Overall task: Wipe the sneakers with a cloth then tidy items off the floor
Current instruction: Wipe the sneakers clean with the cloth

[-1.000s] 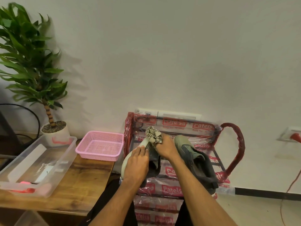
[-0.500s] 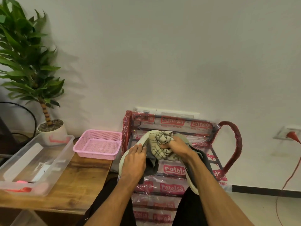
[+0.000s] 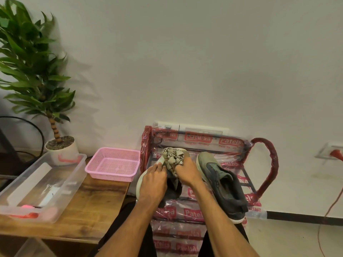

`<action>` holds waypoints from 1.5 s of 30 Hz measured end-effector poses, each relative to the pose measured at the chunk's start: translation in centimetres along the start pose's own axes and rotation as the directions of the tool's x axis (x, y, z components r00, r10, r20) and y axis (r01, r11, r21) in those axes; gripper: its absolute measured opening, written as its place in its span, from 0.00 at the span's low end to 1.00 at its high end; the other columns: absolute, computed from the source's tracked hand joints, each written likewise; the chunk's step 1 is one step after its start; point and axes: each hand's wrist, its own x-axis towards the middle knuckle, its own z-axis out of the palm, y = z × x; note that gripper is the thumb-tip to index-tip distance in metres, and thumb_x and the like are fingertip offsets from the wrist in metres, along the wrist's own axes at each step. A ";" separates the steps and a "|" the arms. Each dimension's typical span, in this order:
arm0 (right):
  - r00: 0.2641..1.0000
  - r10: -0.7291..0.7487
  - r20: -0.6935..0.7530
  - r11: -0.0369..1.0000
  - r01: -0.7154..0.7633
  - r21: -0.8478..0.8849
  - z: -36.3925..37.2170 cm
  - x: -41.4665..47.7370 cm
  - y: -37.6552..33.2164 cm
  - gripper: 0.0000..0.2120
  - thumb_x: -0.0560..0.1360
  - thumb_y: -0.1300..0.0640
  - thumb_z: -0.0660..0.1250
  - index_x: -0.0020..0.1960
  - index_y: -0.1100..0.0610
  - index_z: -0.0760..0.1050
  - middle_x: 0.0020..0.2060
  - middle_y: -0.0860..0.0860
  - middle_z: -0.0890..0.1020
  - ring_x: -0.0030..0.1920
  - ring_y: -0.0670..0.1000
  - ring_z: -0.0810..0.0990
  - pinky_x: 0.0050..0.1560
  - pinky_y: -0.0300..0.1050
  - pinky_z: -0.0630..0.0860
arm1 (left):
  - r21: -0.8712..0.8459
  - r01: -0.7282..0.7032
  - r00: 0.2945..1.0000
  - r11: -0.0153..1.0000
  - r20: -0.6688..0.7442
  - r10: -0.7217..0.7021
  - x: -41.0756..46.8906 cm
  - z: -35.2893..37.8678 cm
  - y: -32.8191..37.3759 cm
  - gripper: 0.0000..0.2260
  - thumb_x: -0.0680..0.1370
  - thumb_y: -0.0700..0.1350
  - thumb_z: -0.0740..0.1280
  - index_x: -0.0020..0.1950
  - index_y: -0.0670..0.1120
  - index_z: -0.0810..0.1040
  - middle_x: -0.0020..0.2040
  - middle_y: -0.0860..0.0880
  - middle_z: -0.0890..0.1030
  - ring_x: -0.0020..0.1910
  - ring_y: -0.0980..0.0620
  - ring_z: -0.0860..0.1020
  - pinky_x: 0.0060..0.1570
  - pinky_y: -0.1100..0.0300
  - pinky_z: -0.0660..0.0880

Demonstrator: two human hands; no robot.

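A wooden table and a plastic-wrapped shoe rack are standing side by side against a pale wall.

The table is carrying a clear plastic bin along its left side, a pink basket at its far right corner and a potted plant behind the bin. A grey-green sneaker is lying on the rack's top tier (toe pointing towards the wall). The rack is standing on a light floor.
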 end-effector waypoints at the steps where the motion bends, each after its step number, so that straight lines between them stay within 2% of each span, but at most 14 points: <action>1: 1.000 0.006 0.018 1.000 -0.006 -0.003 -0.1 0.2 0.2 0.16 0.70 0.63 0.60 0.57 0.54 0.75 0.49 0.52 0.82 0.50 0.54 0.79 0.52 0.48 0.77 | 0.001 -0.001 1.000 1.000 0.003 0.001 0.0 -0.1 0.0 0.20 0.79 0.40 0.62 0.71 0.45 0.69 0.70 0.48 0.71 0.68 0.49 0.69 0.64 0.59 0.68; 7: 0.979 0.099 0.176 0.964 -0.138 0.226 -3.6 1.0 1.5 0.12 0.72 0.64 0.68 0.53 0.54 0.81 0.45 0.50 0.86 0.48 0.51 0.84 0.51 0.50 0.81 | 0.006 -0.016 1.000 1.000 0.008 0.016 -0.4 0.2 0.3 0.22 0.79 0.41 0.61 0.73 0.47 0.66 0.71 0.48 0.69 0.70 0.50 0.67 0.68 0.59 0.65; 10: 0.990 0.134 0.033 0.935 -0.137 0.326 -4.6 1.7 1.9 0.08 0.72 0.64 0.68 0.48 0.54 0.82 0.44 0.51 0.86 0.48 0.53 0.84 0.53 0.55 0.81 | 0.004 -0.020 1.000 1.000 -0.001 0.020 -0.4 0.2 0.3 0.22 0.79 0.42 0.61 0.74 0.46 0.66 0.72 0.48 0.69 0.72 0.50 0.65 0.71 0.59 0.62; 13: 0.983 0.099 -0.151 0.962 -0.056 0.267 -3.2 2.3 1.1 0.09 0.75 0.63 0.65 0.52 0.54 0.79 0.48 0.50 0.83 0.52 0.53 0.81 0.53 0.51 0.79 | 0.014 -0.031 1.000 0.999 0.004 0.031 -0.7 0.3 0.7 0.22 0.80 0.42 0.61 0.74 0.46 0.65 0.73 0.47 0.68 0.72 0.50 0.65 0.72 0.58 0.61; 16: 0.991 -0.003 -0.131 0.985 0.026 0.173 -0.9 2.0 0.1 0.17 0.76 0.64 0.63 0.63 0.55 0.74 0.53 0.47 0.78 0.55 0.48 0.76 0.55 0.43 0.73 | 0.025 -0.045 0.999 0.999 -0.005 0.045 -0.9 0.2 0.7 0.21 0.80 0.42 0.60 0.74 0.45 0.65 0.73 0.47 0.68 0.72 0.50 0.65 0.71 0.58 0.62; 18: 0.992 -0.045 -0.117 0.991 0.059 0.124 0.3 1.5 -0.3 0.20 0.74 0.66 0.63 0.65 0.56 0.72 0.55 0.49 0.76 0.55 0.48 0.74 0.54 0.41 0.71 | 0.035 -0.045 0.999 0.998 -0.014 0.045 -0.8 0.1 0.6 0.22 0.81 0.43 0.60 0.75 0.45 0.64 0.74 0.46 0.67 0.73 0.49 0.64 0.71 0.58 0.61; 21: 0.992 -0.060 -0.110 0.988 0.075 0.138 0.5 1.7 0.2 0.19 0.72 0.67 0.62 0.61 0.55 0.76 0.55 0.53 0.80 0.55 0.52 0.78 0.55 0.46 0.76 | 0.048 -0.043 0.999 0.998 -0.007 0.044 -0.7 0.1 0.7 0.21 0.81 0.42 0.59 0.75 0.45 0.63 0.73 0.46 0.68 0.72 0.48 0.65 0.71 0.58 0.62; 24: 0.999 -0.036 -0.002 0.988 0.036 0.152 -0.4 1.7 0.4 0.15 0.74 0.66 0.63 0.58 0.55 0.78 0.52 0.51 0.83 0.54 0.51 0.80 0.55 0.48 0.78 | 0.066 -0.038 0.999 0.997 0.008 0.037 -0.7 0.1 0.9 0.20 0.81 0.42 0.59 0.74 0.44 0.65 0.72 0.45 0.68 0.71 0.48 0.65 0.70 0.57 0.63; 29: 0.996 -0.046 0.082 0.994 0.037 0.104 -1.2 1.7 -0.2 0.10 0.76 0.65 0.63 0.55 0.62 0.79 0.50 0.56 0.84 0.51 0.53 0.82 0.51 0.48 0.79 | 0.062 -0.027 1.000 0.998 0.014 0.026 -0.6 -0.2 1.0 0.18 0.80 0.41 0.59 0.70 0.44 0.69 0.69 0.46 0.71 0.69 0.48 0.68 0.67 0.58 0.66; 35: 0.972 0.067 0.225 0.974 -0.112 0.196 -2.9 1.0 0.3 0.13 0.75 0.62 0.66 0.59 0.56 0.76 0.50 0.51 0.84 0.51 0.49 0.83 0.51 0.47 0.81 | 0.043 -0.044 0.999 0.998 0.031 0.042 -0.8 -0.2 1.0 0.18 0.80 0.43 0.60 0.70 0.44 0.69 0.71 0.47 0.69 0.70 0.49 0.66 0.69 0.57 0.65; 37: 0.962 0.050 0.269 0.960 -0.121 0.254 -4.3 0.6 -0.1 0.10 0.75 0.63 0.67 0.54 0.53 0.79 0.48 0.48 0.85 0.50 0.48 0.83 0.49 0.44 0.80 | 0.043 -0.050 0.998 0.998 0.028 0.048 -0.9 -0.2 1.0 0.18 0.80 0.43 0.60 0.70 0.44 0.69 0.71 0.47 0.69 0.70 0.50 0.66 0.69 0.57 0.64; 39: 0.972 0.004 0.234 0.960 -0.069 0.270 -5.3 0.2 -0.8 0.09 0.76 0.64 0.67 0.52 0.52 0.79 0.48 0.49 0.85 0.51 0.49 0.83 0.50 0.44 0.80 | 0.036 -0.042 0.999 0.998 0.024 0.041 -0.8 -0.2 1.0 0.19 0.80 0.44 0.60 0.71 0.45 0.68 0.72 0.48 0.68 0.71 0.50 0.65 0.70 0.58 0.64; 42: 0.996 -0.051 0.074 0.994 0.043 0.100 -4.4 0.1 -1.2 0.11 0.76 0.63 0.65 0.56 0.53 0.77 0.51 0.49 0.83 0.53 0.50 0.81 0.55 0.48 0.78 | 0.025 -0.028 0.999 0.999 0.038 0.027 -0.7 -0.1 0.9 0.21 0.79 0.44 0.61 0.72 0.46 0.67 0.72 0.48 0.69 0.71 0.50 0.65 0.70 0.57 0.64; 45: 0.994 -0.044 0.099 0.999 0.042 0.015 -2.2 -0.4 -0.5 0.13 0.74 0.63 0.65 0.57 0.54 0.78 0.50 0.49 0.82 0.53 0.49 0.80 0.56 0.48 0.78 | 0.047 -0.038 0.998 0.998 0.051 0.035 -0.8 -0.2 0.9 0.21 0.79 0.43 0.61 0.72 0.45 0.67 0.72 0.47 0.68 0.71 0.49 0.65 0.69 0.57 0.63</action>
